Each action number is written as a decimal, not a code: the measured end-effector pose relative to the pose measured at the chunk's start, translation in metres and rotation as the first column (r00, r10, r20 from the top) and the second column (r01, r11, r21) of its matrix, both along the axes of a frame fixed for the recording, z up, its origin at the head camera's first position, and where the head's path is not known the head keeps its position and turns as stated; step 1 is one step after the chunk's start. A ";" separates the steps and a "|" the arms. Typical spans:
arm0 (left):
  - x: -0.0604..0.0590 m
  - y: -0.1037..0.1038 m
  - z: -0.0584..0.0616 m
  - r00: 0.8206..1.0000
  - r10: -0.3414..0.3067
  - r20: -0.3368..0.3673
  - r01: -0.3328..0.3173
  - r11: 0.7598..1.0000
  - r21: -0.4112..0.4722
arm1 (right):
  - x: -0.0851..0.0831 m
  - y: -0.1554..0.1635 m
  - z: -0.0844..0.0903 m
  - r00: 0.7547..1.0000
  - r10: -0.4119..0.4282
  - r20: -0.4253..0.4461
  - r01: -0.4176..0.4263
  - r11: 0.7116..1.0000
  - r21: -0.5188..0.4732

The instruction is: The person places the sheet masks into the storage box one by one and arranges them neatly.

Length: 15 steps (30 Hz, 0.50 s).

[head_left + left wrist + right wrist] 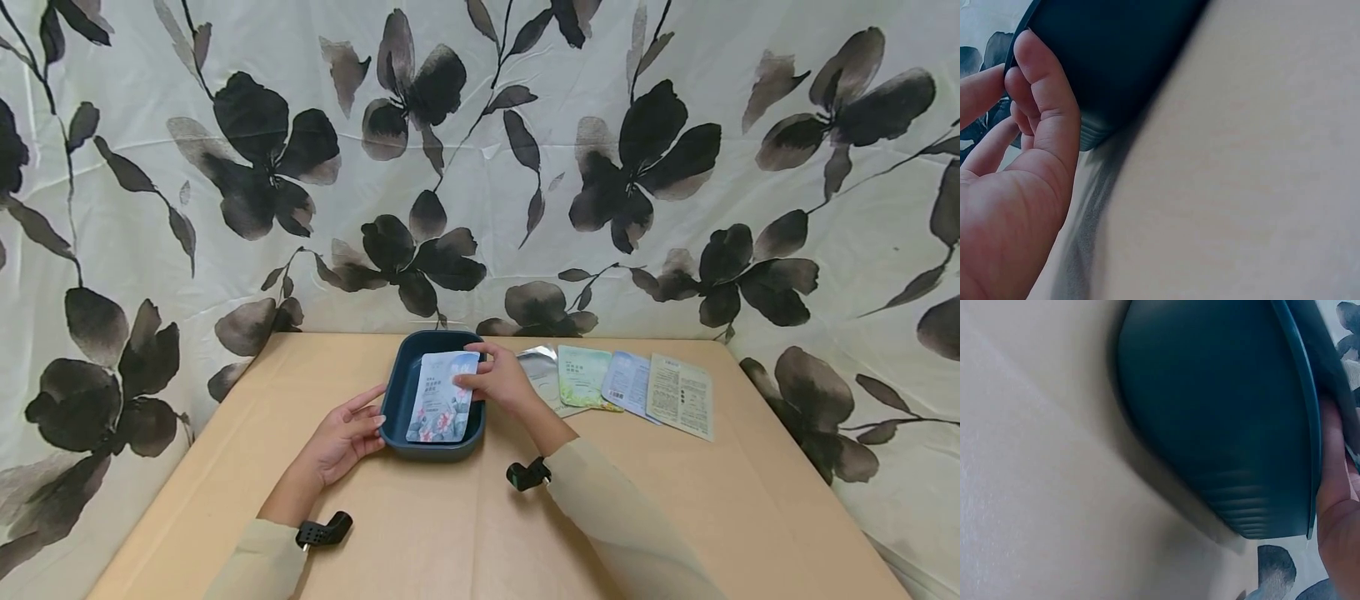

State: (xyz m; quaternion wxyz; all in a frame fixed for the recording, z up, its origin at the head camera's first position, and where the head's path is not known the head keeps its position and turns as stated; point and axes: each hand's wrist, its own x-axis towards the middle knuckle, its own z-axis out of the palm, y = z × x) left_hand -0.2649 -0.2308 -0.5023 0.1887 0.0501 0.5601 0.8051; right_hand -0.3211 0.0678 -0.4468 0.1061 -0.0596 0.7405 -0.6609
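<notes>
A dark blue tray [396, 398] sits on the tan worktop [465, 533], near the middle. A flat packet [442, 407] with pink flowers printed low on it lies in the tray, leaning on the far rim. It has lines of small writing on its front, but they are too small to read.

The right hand [501, 382] holds the packet by its right edge. Its fingers [471, 382] are curled and pinch the packet over the tray's right rim. In the right wrist view you see only the tray's ribbed outer wall and a bit of the hand.

The left hand [347, 433] rests against the left side of the tray. Its fingers [1044, 94] are loosely bent and touch the tray's rim and wall; the thumb sticks out along the side.

To the right of the tray four more flat packets lie in a row, each overlapping the next: a silver packet [542, 373], a green packet [583, 377], a light blue packet [627, 383] and a cream packet [681, 395]. They carry printed text, too small to read.

Behind the worktop hangs a pale cloth [480, 167] with big dark flowers.
</notes>
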 end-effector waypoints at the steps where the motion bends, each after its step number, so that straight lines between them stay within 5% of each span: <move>1: 0.000 0.000 0.000 1.000 0.002 -0.001 -0.002 1.000 0.000 | 0.000 0.000 0.000 1.000 0.007 -0.003 -0.007 1.000 -0.002; 7: -0.001 0.001 -0.001 1.000 0.008 -0.009 -0.008 1.000 0.002 | -0.002 0.000 0.002 0.998 0.045 -0.035 -0.045 0.999 0.021; 15: -0.001 0.003 0.000 1.000 -0.001 -0.010 0.001 1.000 0.009 | -0.004 -0.002 0.002 0.997 -0.002 -0.077 0.015 0.986 0.169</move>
